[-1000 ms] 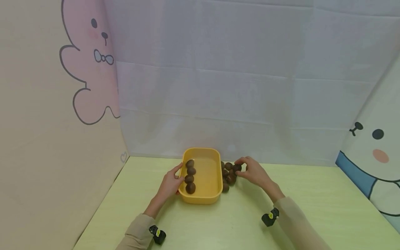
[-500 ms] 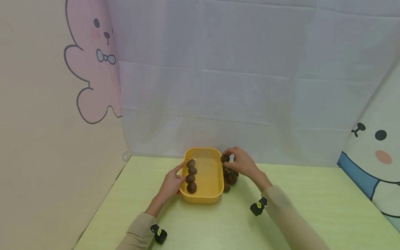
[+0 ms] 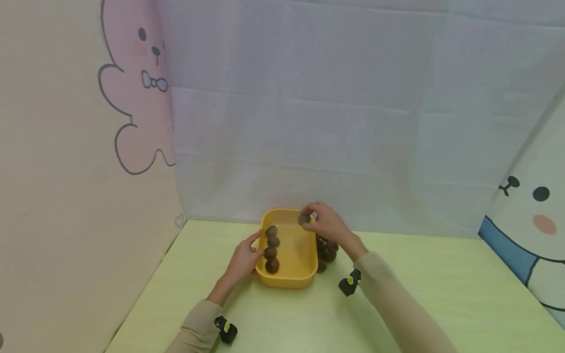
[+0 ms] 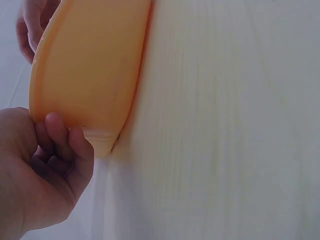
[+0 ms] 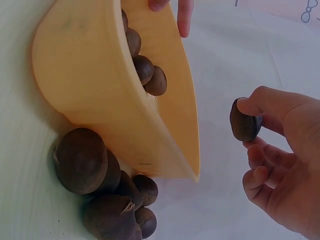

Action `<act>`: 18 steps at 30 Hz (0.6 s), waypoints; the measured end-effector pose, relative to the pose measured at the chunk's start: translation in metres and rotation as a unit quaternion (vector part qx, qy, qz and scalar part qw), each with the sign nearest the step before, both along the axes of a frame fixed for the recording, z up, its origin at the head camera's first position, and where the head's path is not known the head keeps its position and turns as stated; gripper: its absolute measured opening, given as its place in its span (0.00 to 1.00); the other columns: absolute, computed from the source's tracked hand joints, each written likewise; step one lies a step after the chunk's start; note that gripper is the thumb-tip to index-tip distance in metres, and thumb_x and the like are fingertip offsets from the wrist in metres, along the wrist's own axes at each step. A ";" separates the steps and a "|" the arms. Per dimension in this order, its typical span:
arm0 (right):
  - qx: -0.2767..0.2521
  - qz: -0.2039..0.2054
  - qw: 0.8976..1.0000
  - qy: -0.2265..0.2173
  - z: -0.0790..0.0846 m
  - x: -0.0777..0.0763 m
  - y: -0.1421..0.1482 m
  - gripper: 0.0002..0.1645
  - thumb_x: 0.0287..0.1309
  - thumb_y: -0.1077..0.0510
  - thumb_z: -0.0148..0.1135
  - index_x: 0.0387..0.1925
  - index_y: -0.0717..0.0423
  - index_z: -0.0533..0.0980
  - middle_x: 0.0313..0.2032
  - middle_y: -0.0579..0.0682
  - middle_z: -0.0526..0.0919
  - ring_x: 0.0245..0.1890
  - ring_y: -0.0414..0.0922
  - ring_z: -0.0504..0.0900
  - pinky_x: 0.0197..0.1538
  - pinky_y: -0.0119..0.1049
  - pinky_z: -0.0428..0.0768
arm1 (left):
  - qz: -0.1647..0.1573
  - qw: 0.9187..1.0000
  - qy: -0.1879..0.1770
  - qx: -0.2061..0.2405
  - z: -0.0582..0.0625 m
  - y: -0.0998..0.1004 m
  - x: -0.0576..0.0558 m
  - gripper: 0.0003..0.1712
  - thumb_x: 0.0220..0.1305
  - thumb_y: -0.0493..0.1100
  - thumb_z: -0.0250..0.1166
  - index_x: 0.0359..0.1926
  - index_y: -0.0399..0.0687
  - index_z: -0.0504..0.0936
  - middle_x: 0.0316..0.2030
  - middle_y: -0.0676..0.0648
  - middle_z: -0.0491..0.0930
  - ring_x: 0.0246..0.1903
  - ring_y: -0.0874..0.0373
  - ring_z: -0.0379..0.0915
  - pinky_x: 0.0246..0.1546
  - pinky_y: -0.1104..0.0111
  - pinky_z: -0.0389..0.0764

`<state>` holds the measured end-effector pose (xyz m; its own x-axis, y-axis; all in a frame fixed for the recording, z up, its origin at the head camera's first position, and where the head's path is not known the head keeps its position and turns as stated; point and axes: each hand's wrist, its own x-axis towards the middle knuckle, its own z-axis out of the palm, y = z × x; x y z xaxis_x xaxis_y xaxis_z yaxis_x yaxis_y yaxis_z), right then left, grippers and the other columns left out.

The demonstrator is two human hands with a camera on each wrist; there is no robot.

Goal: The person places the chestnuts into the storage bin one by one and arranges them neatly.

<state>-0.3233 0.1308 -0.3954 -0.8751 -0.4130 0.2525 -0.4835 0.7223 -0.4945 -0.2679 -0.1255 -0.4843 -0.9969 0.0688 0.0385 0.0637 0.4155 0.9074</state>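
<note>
Brown nut (image 3: 303,219) moved from pile (image 3: 328,254) to over far right corner of yellow bin (image 3: 286,283), pinched in right hand (image 3: 327,223); left hand (image 3: 241,259) grips bin's left rim. Nut likely light, hard, slick; pinch its sides.

The table (image 3: 300,318) bears a yellow tub (image 3: 286,283) and brown nuts (image 3: 329,255).

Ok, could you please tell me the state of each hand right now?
Left hand: closed, holding the yellow container by its rim.
Right hand: closed, pinching one brown nut.
</note>
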 end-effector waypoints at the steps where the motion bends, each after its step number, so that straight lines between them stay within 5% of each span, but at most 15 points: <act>1: -0.003 0.003 1.000 -0.002 0.000 -0.001 -0.002 0.21 0.53 0.54 0.68 0.49 0.56 0.82 0.46 0.54 0.81 0.47 0.55 0.79 0.48 0.46 0.80 | 0.000 1.000 0.000 -0.002 0.000 0.000 0.000 0.37 0.64 0.36 0.57 0.75 0.48 0.62 0.13 0.52 0.63 0.08 0.61 0.59 0.10 0.73 0.69; 18: 0.018 0.010 0.999 -0.043 0.005 -0.025 -0.034 0.19 0.55 0.55 0.67 0.50 0.53 0.81 0.48 0.53 0.82 0.51 0.52 0.79 0.57 0.50 0.78 | -0.003 1.000 0.021 -0.015 -0.001 0.001 0.000 0.38 0.61 0.36 0.57 0.74 0.48 0.64 0.11 0.51 0.68 0.04 0.63 0.62 0.08 0.72 0.69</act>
<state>-0.3487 0.0968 -0.3906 -0.8845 -0.4376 0.1618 -0.4548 0.7316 -0.5079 -0.2674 -0.1248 -0.4855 -0.9939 0.0770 0.0790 0.1050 0.4416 0.8911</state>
